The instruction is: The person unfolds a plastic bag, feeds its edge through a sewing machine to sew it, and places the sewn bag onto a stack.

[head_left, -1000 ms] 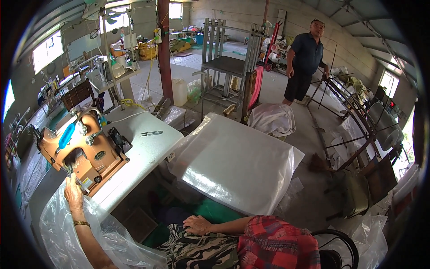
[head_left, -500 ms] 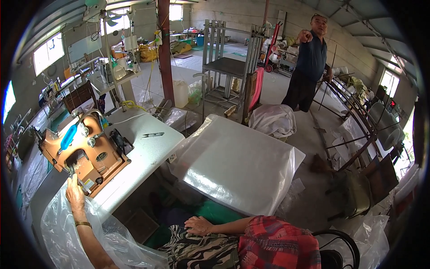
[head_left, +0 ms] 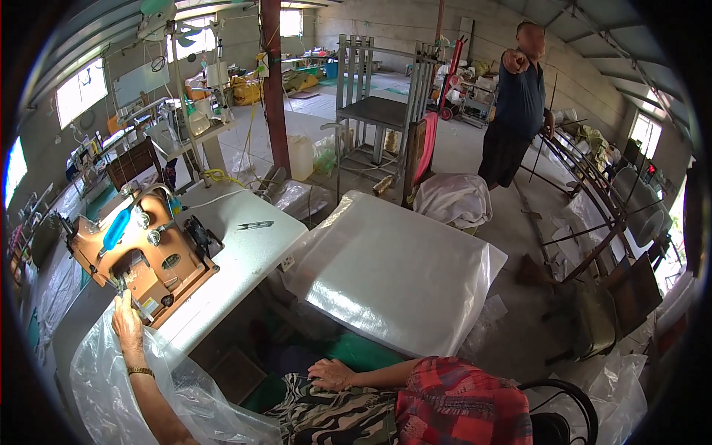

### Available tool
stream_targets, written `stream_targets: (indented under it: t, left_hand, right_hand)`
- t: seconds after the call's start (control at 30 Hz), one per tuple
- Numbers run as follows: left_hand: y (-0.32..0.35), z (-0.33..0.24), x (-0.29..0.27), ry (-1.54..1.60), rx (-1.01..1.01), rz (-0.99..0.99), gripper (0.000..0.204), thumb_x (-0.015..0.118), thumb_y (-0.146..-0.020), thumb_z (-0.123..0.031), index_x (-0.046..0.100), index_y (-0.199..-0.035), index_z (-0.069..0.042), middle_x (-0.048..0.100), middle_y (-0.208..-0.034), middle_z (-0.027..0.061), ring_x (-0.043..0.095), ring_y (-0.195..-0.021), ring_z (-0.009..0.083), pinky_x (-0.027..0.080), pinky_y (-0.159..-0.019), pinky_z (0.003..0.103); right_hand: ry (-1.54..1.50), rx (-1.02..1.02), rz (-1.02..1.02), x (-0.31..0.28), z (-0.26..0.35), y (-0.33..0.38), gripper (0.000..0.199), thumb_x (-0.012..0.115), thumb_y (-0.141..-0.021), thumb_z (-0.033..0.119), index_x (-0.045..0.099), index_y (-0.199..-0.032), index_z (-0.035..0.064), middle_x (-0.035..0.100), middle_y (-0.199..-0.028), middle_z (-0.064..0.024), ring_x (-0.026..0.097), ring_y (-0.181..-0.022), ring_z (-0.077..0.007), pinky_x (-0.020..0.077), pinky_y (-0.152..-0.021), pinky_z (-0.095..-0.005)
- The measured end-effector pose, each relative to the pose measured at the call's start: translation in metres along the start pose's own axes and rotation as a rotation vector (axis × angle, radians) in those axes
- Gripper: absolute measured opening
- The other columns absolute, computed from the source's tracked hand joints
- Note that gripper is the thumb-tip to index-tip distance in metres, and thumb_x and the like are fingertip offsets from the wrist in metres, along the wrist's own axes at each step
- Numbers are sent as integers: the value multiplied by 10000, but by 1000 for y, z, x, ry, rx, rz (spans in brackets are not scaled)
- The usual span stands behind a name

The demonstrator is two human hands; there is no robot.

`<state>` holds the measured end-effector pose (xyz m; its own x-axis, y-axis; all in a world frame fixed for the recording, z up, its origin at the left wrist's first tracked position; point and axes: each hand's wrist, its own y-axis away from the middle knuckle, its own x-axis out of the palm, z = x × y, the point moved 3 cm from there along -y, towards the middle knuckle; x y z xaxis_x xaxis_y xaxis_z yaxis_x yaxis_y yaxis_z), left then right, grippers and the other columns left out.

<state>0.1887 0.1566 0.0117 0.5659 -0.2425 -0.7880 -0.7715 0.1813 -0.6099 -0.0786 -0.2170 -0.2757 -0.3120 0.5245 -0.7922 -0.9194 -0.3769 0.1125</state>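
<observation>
My left hand [head_left: 128, 324] is at the needle end of an orange-brown sewing machine [head_left: 165, 231], fingers together on the edge of a clear plastic sheet [head_left: 104, 374]. The sheet drapes under my left forearm and down toward my lap. Its edge near the needle is partly hidden by my fingers. A blue part [head_left: 117, 228] lies along the machine's arm. My right hand [head_left: 331, 374] rests on my thigh, over camouflage-patterned cloth [head_left: 337, 414], with its fingers spread and holding nothing. Dark thread snips [head_left: 256, 225] lie on the white tabletop [head_left: 245, 256], right of the machine.
Right of the machine table is a broad surface covered with clear plastic [head_left: 400, 274]. Behind it are a metal frame stand [head_left: 374, 111] and a bundle of whitish cloth [head_left: 452, 200]. A red post [head_left: 273, 89] rises farther left. A person [head_left: 517, 104] stands at the back right, pointing.
The standing person has shifted slightly right and turned their head, arm still pointing. My left hand stays by the needle, and my right hand stays on my thigh.
</observation>
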Motion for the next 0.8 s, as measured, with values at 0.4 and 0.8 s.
stream_targets:
  t: [0.4,0.8]
  left_hand:
    - [2,13,9,-17,25,-12,404,463,-778,60,541,-1168,-8,504,-986,211,564,-883,395,447,-750,469]
    - [-4,26,19,-45,-56,110,459,465,-808,51,520,-1262,-1,488,-1251,311,546,-1078,419,445,-915,431]
  right_hand:
    - [-2,31,14,1,3,-1,420,483,-927,422,571,-1192,110,500,-1315,-65,410,-1239,-262,326,-974,-438]
    - [-3,-40,-150,6,-2,2,356,520,-915,389,598,-1127,113,525,-1284,-66,439,-1193,-243,353,-899,-408]
